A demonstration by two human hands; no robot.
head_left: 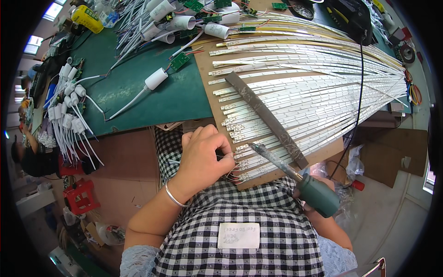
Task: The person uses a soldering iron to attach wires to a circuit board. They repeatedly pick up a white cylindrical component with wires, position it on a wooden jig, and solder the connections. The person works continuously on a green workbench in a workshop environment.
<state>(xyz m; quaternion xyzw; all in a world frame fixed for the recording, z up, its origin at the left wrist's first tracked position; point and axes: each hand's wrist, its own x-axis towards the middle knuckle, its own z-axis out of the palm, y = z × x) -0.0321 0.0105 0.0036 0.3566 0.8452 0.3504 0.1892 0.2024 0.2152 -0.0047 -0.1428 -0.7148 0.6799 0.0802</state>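
My left hand point(203, 154), with a silver bangle at its wrist, pinches a thin wire at the near left ends of the LED strips point(286, 101). The fingers partly hide that wire. Short red wires point(235, 177) show just below the fingertips. My right hand point(325, 182) is closed round the green handle of a soldering iron point(318, 196). The iron's metal tip points up and left, over the strip ends near my left fingers. Across the fanned strips lies a dark flat bar point(267, 120). Beneath them is a brown board point(210, 83).
On the green table point(152, 106) lies a white cylindrical housing point(156, 79) with a cable and a green circuit board point(180, 61). More housings and cables are heaped at the back and left. A black cord point(361, 87) crosses the strips. A red stool point(80, 196) stands at left.
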